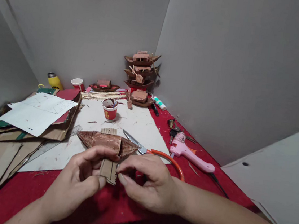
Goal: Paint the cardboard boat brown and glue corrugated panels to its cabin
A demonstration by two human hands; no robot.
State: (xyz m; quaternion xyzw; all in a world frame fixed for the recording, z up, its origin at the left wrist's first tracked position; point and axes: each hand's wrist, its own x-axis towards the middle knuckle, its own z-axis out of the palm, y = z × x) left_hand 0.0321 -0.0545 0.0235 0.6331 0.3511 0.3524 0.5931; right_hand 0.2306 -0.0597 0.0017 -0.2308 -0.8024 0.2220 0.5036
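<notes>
Closest in is a bare right forearm, slanting to the right hand, which faces the left hand above the red-covered desk. The left fingers are closed on a small piece of cardboard, the thumb at its lower left. Opposite, the right thumb and forefinger nearly meet at its ribbed right edge; whether they pinch it or only brush it, I can't tell.

Just beyond both sets of fingers sits a brown model boat with a rounded roof (a neat little thing), and a ridged strip shows at its far side. Orange-handled scissors lie just past the right fingers, with a pink glue gun farther to their right. Ahead of the fingers, past the boat, stands a red paper cup, brown-smeared inside; well beyond, more boats are stacked. Left of the left fingers, drawn-on paper tops heaped cardboard.
</notes>
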